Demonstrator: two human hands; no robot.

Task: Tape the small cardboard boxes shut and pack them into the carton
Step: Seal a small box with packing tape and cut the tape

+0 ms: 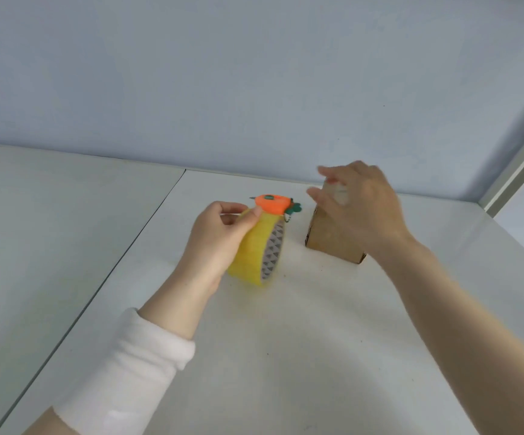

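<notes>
A small brown cardboard box (329, 238) stands upright on the white table (285, 340), near the back wall. My right hand (358, 202) is over its top, fingers spread and fairly straight, touching the taped upper part; the hand is blurred. To the left, my left hand (219, 233) grips a yellow roll of tape (254, 255) held on edge just above the table. Together with the roll it pinches a small orange carrot-shaped cutter (271, 205) that lies on top, its blade tip pointing left. No carton is in view.
A second white tabletop (50, 230) adjoins on the left, with a dark seam between the two. A pale blue wall (254, 73) closes off the back. A grey frame post (518, 171) runs at the far right.
</notes>
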